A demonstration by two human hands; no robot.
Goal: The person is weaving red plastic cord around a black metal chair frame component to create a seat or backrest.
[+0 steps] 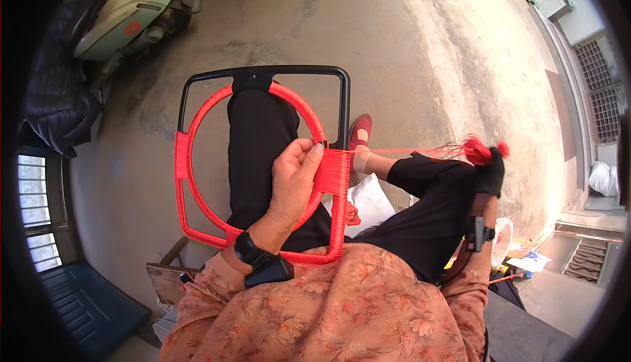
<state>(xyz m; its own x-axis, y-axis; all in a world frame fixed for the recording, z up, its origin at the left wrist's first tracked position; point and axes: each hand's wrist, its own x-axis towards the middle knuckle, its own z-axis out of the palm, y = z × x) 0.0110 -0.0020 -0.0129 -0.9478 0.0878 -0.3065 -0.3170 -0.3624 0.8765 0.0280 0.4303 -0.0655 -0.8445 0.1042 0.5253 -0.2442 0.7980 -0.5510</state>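
A black frame point(343, 92), squarish with a ring inside it, rests on my lap and thigh. Red cord point(333, 173) is wrapped tightly round its lower part, its ring and the side joints, while the outer top bar is bare black. My left hand point(296, 175) reaches through the ring and pinches the frame at the top of the wrapped right joint. From there a taut red strand runs right to a loose bundle of red cord point(478, 150). My right hand point(490, 173), in a dark glove, is closed on that bundle, held out beyond my right knee.
A scooter point(128, 23) stands at the far left, with a dark padded cover point(59, 96) below it. Between my legs lies a white bag point(369, 204) with red material. A dark blue ridged seat or mat point(92, 299) is at lower left. Papers point(529, 261) lie at lower right.
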